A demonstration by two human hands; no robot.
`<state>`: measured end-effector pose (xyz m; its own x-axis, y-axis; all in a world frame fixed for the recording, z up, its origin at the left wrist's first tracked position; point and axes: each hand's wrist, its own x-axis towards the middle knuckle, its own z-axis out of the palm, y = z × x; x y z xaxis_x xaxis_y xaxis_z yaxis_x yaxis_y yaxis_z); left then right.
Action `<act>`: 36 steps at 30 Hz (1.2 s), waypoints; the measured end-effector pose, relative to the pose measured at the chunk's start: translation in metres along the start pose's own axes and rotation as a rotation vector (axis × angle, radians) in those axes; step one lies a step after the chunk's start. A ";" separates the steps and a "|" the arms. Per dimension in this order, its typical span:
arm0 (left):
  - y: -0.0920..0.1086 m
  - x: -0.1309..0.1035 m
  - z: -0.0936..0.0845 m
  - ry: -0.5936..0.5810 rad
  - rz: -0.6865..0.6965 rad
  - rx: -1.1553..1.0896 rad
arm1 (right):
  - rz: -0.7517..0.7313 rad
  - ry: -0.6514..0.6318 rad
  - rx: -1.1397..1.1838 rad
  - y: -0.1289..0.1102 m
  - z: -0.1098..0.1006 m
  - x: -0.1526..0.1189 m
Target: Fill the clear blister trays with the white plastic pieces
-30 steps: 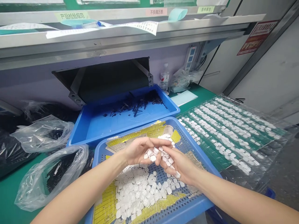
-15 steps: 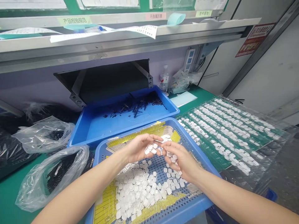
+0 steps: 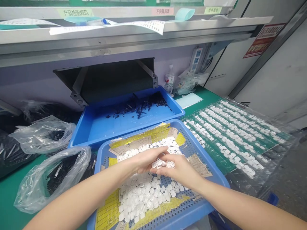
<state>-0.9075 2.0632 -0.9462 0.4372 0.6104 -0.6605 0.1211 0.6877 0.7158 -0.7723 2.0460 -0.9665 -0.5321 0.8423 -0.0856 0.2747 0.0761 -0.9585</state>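
Note:
Over a blue perforated basket [image 3: 222, 182], my left hand [image 3: 150, 158] and my right hand [image 3: 178, 167] meet, fingers curled together into a cup. Between the palms lies a small handful of white square plastic pieces [image 3: 157, 163], held by both hands. Many more such pieces form a loose heap [image 3: 141, 198] in the basket below my wrists, and others lie beyond my fingers towards its far side. Yellow and brown tape lines parts of the basket floor. The undersides of my fingers are partly hidden.
Behind the basket is a blue tray [image 3: 100, 127] with scattered black bits. On the right, a clear sheet [image 3: 223, 159] bears rows of white pieces. Plastic bags [image 3: 28, 191] of black parts stand on the left. A bottle [image 3: 169, 80] is at the back, below a metal shelf [image 3: 100, 48].
My hands have closed together into a cup, the right moving left and slightly down. Pieces under my right hand are no longer strewn at its fingers. The view has shifted slightly.

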 end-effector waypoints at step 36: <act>0.010 -0.001 -0.035 0.095 0.097 1.362 | 0.472 -0.002 0.804 -0.007 -0.013 0.004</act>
<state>-0.9374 2.0833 -0.9465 0.4385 0.6960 -0.5686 0.8908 -0.2528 0.3776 -0.7662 2.0558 -0.9570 -0.5081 0.6913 -0.5138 -0.1741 -0.6666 -0.7248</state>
